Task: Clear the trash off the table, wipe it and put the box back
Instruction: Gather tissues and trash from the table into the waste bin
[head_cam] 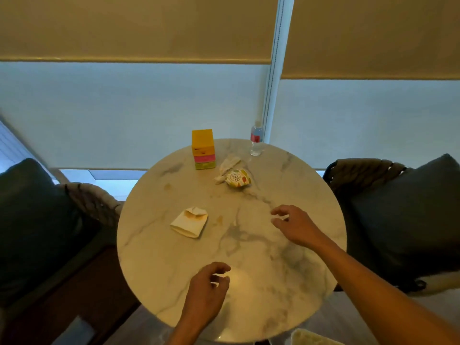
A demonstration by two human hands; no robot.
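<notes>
The right hand (296,226) and the left hand (209,287) hover loosely curled, holding nothing. The crumpled wrapper (237,178) (printed "HELLO", the rest unclear) lies beyond them near the far edge of the table (286,282), nearer to the right hand; the stained napkin (190,222) lies nearer the left.

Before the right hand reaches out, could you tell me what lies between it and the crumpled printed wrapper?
Head view: only bare marble tabletop separates the right hand from the crumpled printed wrapper.
</notes>
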